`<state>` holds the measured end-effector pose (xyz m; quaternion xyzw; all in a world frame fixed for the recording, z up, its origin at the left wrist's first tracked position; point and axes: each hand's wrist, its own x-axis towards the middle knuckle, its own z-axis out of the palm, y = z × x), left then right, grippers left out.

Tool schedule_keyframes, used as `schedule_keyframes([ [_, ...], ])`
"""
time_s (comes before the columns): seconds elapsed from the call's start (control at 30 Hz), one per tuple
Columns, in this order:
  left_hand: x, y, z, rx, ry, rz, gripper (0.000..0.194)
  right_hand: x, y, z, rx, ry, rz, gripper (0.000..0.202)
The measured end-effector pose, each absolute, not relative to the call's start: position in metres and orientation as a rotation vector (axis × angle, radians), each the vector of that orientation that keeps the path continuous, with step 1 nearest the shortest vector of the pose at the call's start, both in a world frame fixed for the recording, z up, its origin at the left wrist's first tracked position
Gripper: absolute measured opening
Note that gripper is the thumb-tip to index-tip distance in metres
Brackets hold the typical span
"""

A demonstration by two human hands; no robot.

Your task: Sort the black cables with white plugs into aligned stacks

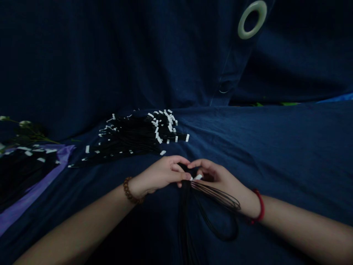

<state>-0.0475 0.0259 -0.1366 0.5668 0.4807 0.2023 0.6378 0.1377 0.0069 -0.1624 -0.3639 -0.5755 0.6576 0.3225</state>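
Black cords point(185, 217) hang down in a bundle from between my two hands, and some loop out to the right. My left hand point(162, 175), with a brown beaded bracelet at the wrist, pinches the bundle near its top. My right hand point(220, 180), with a red band at the wrist, is closed around the other side of the same cords. A small white tag point(198, 177) shows between the fingers of my right hand. The fingertips of both hands nearly meet above the cords.
Beyond my hands, a pile of black cords point(132, 136) with white tags lies on dark blue cloth point(275, 147). At the left are more tagged cords, a purple strip point(41, 187) and white flowers point(25, 124). A blue curtain with a pale ring point(242, 23) hangs behind.
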Motion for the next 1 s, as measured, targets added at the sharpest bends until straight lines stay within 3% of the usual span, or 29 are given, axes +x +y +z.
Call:
schedule_keyframes([
  [0.43,-0.044,0.020,-0.143,1.014,1.051,0.493,0.021,0.140,0.009,-0.160,-0.986,-1.295,1.879,0.032],
  [0.8,-0.040,0.018,-0.138,1.065,1.104,0.471,0.008,0.140,0.005,-0.158,-1.019,-1.413,1.836,0.036],
  [0.93,-0.044,0.022,-0.139,0.988,1.064,0.463,0.007,0.148,0.006,-0.152,-0.857,-1.479,1.968,0.030],
  [1.0,-0.046,0.024,-0.140,0.956,1.044,0.461,0.007,0.152,0.006,-0.151,-0.743,-1.597,1.974,0.037],
])
